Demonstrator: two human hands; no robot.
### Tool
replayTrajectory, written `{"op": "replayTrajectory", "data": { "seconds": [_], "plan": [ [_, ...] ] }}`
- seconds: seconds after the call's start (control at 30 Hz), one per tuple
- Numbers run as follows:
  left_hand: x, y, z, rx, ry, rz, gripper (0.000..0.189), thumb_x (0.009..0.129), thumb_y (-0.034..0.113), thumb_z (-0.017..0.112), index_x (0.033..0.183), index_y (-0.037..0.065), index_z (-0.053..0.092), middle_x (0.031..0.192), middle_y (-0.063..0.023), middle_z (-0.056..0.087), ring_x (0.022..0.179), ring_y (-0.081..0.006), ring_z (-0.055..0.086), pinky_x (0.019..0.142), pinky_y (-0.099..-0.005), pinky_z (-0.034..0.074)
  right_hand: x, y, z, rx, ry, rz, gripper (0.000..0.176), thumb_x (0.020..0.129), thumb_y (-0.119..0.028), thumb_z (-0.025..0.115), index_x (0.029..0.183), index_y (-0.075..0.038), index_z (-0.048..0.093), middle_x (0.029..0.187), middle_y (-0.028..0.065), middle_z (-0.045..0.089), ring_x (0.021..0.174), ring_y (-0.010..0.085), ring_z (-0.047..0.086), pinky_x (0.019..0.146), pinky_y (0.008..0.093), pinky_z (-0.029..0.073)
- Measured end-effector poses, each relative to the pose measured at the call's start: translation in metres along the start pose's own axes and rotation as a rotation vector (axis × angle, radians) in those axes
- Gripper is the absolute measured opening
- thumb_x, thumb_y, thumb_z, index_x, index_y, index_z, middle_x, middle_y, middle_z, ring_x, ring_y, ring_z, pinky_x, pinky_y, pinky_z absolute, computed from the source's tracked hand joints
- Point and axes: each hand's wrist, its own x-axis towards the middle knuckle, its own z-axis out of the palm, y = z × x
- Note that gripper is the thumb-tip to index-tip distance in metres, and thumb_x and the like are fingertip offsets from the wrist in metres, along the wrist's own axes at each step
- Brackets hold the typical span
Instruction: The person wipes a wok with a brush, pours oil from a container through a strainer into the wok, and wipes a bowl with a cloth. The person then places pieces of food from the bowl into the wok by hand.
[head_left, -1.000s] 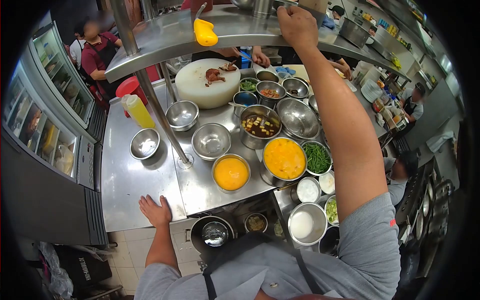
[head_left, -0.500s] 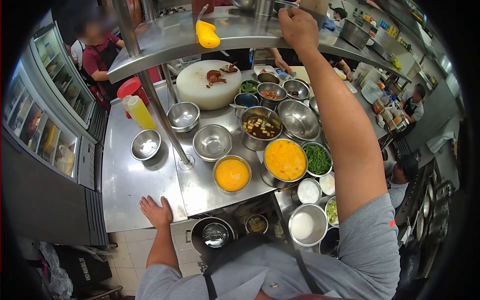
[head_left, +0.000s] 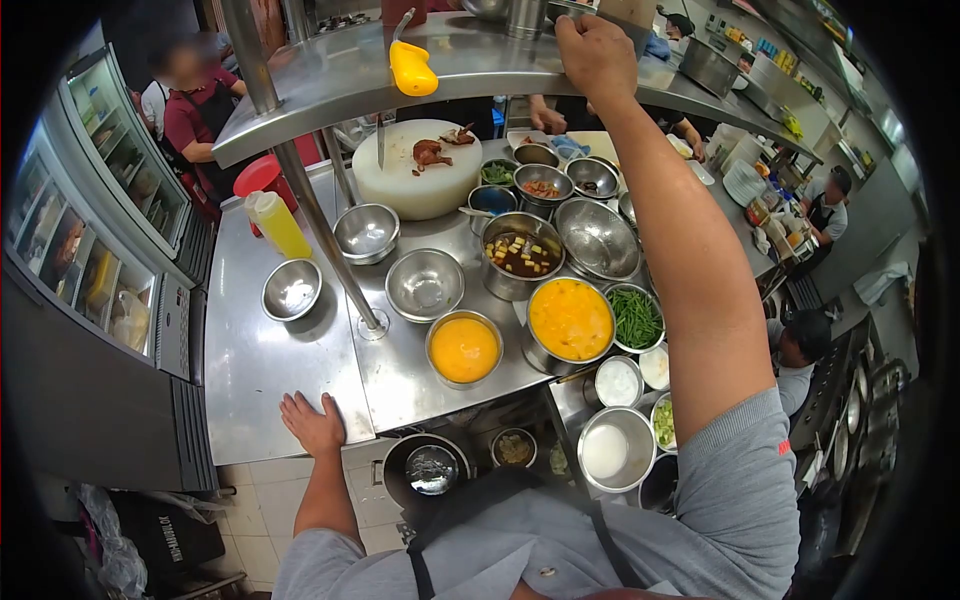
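My left hand point(head_left: 315, 424) lies flat on the steel counter point(head_left: 270, 370) near its front edge, fingers spread, holding nothing. My right hand point(head_left: 597, 55) is raised at the overhead steel shelf point(head_left: 480, 75), its fingers curled; what they hold, if anything, is hidden. A yellow object point(head_left: 413, 70) sits at the shelf's front edge. Nearest my left hand are an empty steel bowl point(head_left: 292, 290) and a bowl of orange liquid point(head_left: 464, 348). Beside that stands a larger pot of orange liquid point(head_left: 571, 320). Behind it is a pot with dark liquid and pale cubes point(head_left: 522, 256).
Roasted meat pieces point(head_left: 430, 153) lie on a thick white round board point(head_left: 415, 192). A metal post point(head_left: 320, 225) rises from the counter. A yellow bottle point(head_left: 282, 228) stands at the left, green beans point(head_left: 635, 318) at the right. Several other people are around.
A knife blade now shows upright at the left of the round board. Another person's hand behind the shelf has shifted left. My own hands have stayed in place.
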Motion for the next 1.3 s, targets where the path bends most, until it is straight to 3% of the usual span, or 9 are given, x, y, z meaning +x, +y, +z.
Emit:
{"op": "replayTrajectory", "data": {
  "seconds": [0.17, 0.23, 0.4, 0.47, 0.53, 0.6, 0.63, 0.9, 1.3],
  "plan": [
    [0.000, -0.002, 0.005, -0.009, 0.013, 0.007, 0.066, 0.087, 0.040, 0.052, 0.132, -0.006, 0.041, 0.144, -0.0234, 0.032, 0.138, -0.0366, 0.022, 0.115, -0.0434, 0.014, -0.004, -0.008, -0.008, 0.020, -0.030, 0.064, 0.042, 0.085, -0.045, 0.047, 0.092, -0.010, 0.069, 0.090, 0.0183, 0.067, 0.091, 0.0376, 0.062, 0.083, 0.0443, 0.048],
    [-0.001, -0.004, 0.007, -0.019, 0.029, 0.014, 0.066, 0.087, 0.041, 0.053, 0.132, -0.006, 0.042, 0.144, -0.0249, 0.032, 0.137, -0.0375, 0.023, 0.115, -0.0441, 0.014, -0.008, -0.013, -0.013, 0.014, 0.028, 0.023, 0.035, 0.085, -0.033, 0.052, 0.083, -0.001, 0.066, 0.089, 0.0217, 0.065, 0.089, 0.0390, 0.061, 0.080, 0.0467, 0.047],
    [-0.002, -0.004, 0.005, -0.031, 0.047, 0.042, 0.068, 0.086, 0.042, 0.053, 0.131, -0.007, 0.043, 0.142, -0.0266, 0.034, 0.136, -0.0390, 0.024, 0.114, -0.0452, 0.015, -0.009, -0.017, -0.015, -0.018, 0.045, 0.092, 0.034, 0.086, -0.032, 0.050, 0.085, -0.003, 0.067, 0.090, 0.0204, 0.065, 0.090, 0.0379, 0.061, 0.080, 0.0467, 0.048],
    [-0.001, -0.007, 0.008, -0.034, 0.037, 0.024, 0.068, 0.085, 0.042, 0.053, 0.131, -0.007, 0.043, 0.143, -0.0266, 0.034, 0.136, -0.0398, 0.024, 0.114, -0.0458, 0.015, -0.002, -0.004, -0.002, -0.038, 0.032, 0.025, 0.042, 0.085, -0.046, 0.047, 0.092, -0.010, 0.069, 0.093, 0.0179, 0.066, 0.092, 0.0377, 0.062, 0.084, 0.0456, 0.048],
    [0.001, -0.007, 0.009, -0.011, 0.014, 0.016, 0.069, 0.086, 0.042, 0.053, 0.132, -0.008, 0.042, 0.143, -0.0267, 0.033, 0.136, -0.0401, 0.024, 0.114, -0.0469, 0.015, -0.002, -0.003, -0.002, -0.018, 0.072, 0.048, 0.043, 0.086, -0.047, 0.047, 0.091, -0.011, 0.068, 0.096, 0.0172, 0.066, 0.093, 0.0380, 0.062, 0.085, 0.0466, 0.047],
    [-0.001, -0.002, 0.005, 0.021, -0.036, 0.008, 0.070, 0.088, 0.044, 0.050, 0.135, -0.007, 0.039, 0.146, -0.0264, 0.029, 0.139, -0.0390, 0.020, 0.115, -0.0467, 0.011, -0.007, 0.001, 0.000, 0.007, 0.070, -0.028, 0.037, 0.087, -0.036, 0.050, 0.095, -0.004, 0.066, 0.083, 0.0166, 0.068, 0.079, 0.0337, 0.066, 0.075, 0.0444, 0.051],
    [0.000, -0.003, 0.006, 0.019, -0.064, -0.001, 0.071, 0.088, 0.044, 0.048, 0.136, -0.007, 0.037, 0.147, -0.0253, 0.027, 0.140, -0.0372, 0.017, 0.116, -0.0455, 0.008, -0.005, -0.001, -0.001, 0.023, -0.015, 0.054, 0.037, 0.087, -0.037, 0.044, 0.092, -0.009, 0.067, 0.090, 0.0171, 0.067, 0.089, 0.0401, 0.062, 0.082, 0.0488, 0.048],
    [0.001, -0.009, 0.016, -0.042, 0.059, 0.031, 0.065, 0.083, 0.037, 0.054, 0.130, -0.007, 0.044, 0.143, -0.0254, 0.033, 0.137, -0.0387, 0.022, 0.115, -0.0446, 0.013, -0.003, 0.003, 0.004, 0.030, 0.011, 0.042, 0.037, 0.087, -0.040, 0.046, 0.089, -0.011, 0.068, 0.094, 0.0169, 0.066, 0.091, 0.0371, 0.062, 0.081, 0.0463, 0.049],
    [0.000, -0.006, 0.011, -0.024, 0.046, 0.024, 0.065, 0.081, 0.034, 0.054, 0.131, -0.006, 0.042, 0.143, -0.0248, 0.033, 0.137, -0.0384, 0.022, 0.116, -0.0441, 0.012, 0.000, 0.005, 0.006, 0.010, -0.036, 0.051, 0.036, 0.087, -0.037, 0.043, 0.089, -0.010, 0.068, 0.094, 0.0166, 0.066, 0.091, 0.0375, 0.062, 0.082, 0.0462, 0.049]
  ]
}}
